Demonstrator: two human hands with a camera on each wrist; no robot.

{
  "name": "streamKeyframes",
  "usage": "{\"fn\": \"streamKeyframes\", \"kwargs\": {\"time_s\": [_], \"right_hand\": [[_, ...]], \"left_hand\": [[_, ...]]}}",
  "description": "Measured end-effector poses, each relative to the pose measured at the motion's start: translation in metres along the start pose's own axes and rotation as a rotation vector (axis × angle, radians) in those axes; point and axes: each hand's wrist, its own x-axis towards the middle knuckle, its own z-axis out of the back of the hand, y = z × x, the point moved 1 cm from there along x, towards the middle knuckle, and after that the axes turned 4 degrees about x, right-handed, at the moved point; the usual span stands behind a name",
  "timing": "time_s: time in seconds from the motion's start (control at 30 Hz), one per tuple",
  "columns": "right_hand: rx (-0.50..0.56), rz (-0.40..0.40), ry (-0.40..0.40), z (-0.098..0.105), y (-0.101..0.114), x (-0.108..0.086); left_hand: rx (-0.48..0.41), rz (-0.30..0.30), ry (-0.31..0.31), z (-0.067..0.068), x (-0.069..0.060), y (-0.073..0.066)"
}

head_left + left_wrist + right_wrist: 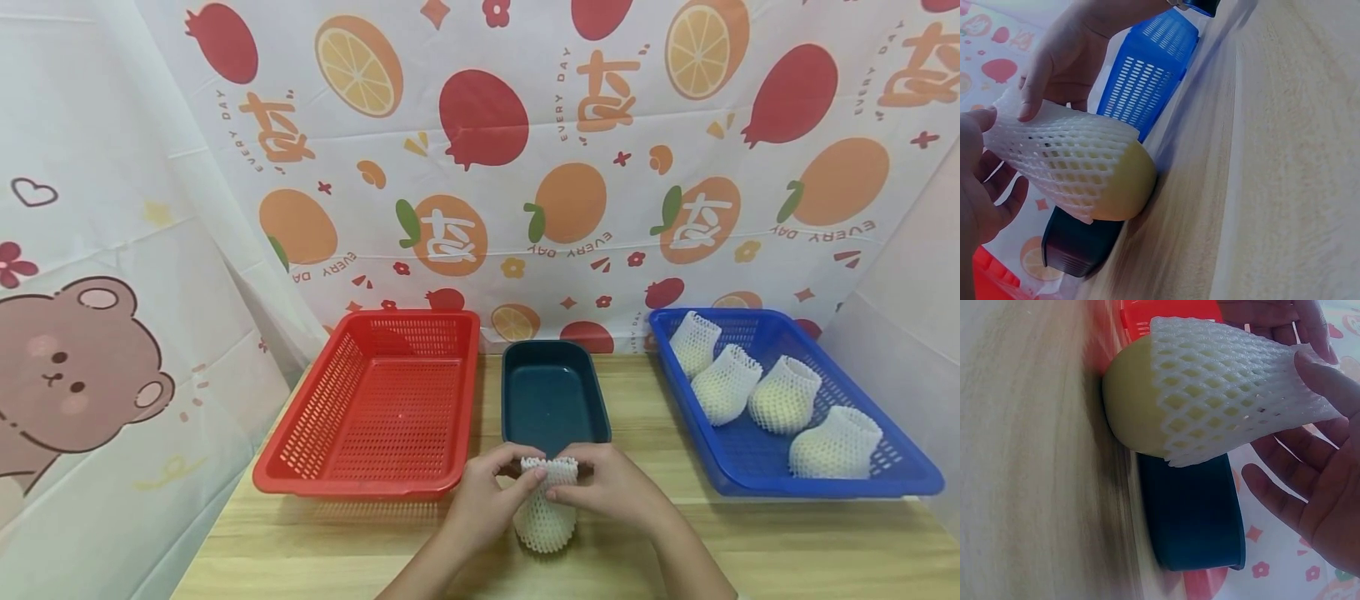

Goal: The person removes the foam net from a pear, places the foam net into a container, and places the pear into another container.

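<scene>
Both hands pinch the neck of a netted fruit

The pale yellow fruit (1135, 187) sits on the bench (330, 546), its lower part bare below the white foam net (546, 517). It lies directly beneath and between the hands, neither clearly nearer; the net's long axis runs roughly upright, mouth on top. The left hand (487, 493) and right hand (611, 485) each pinch that mouth, thumbs on the near side. Fingers behind the net are partly hidden, so their exact contact is hard to judge.

Just beyond stands a teal tray (553, 404); leftward, a red basket (401, 417); rightward, a blue basket (832, 486) holding four netted fruits (782, 400).
</scene>
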Motion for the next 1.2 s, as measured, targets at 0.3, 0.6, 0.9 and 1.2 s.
{"fn": "streamKeyframes", "kwargs": {"time_s": [0.3,0.6,0.9,1.2], "right_hand": [[0.011,0.036,-0.037,-0.0005,-0.0017,0.0],[0.048,0.041,-0.054,0.0017,0.0009,0.0],[0.07,0.055,-0.073,0.0035,0.0021,-0.0011],[0.084,0.04,-0.102,0.0044,0.0029,-0.0022]], "left_hand": [[-0.035,0.042,0.02,0.0009,-0.0005,-0.0011],[-0.009,0.038,0.052,-0.0018,0.0007,0.0039],[0.012,0.022,0.069,-0.0027,0.0012,0.008],[0.013,0.026,0.093,-0.0004,-0.0005,0.0068]]}}
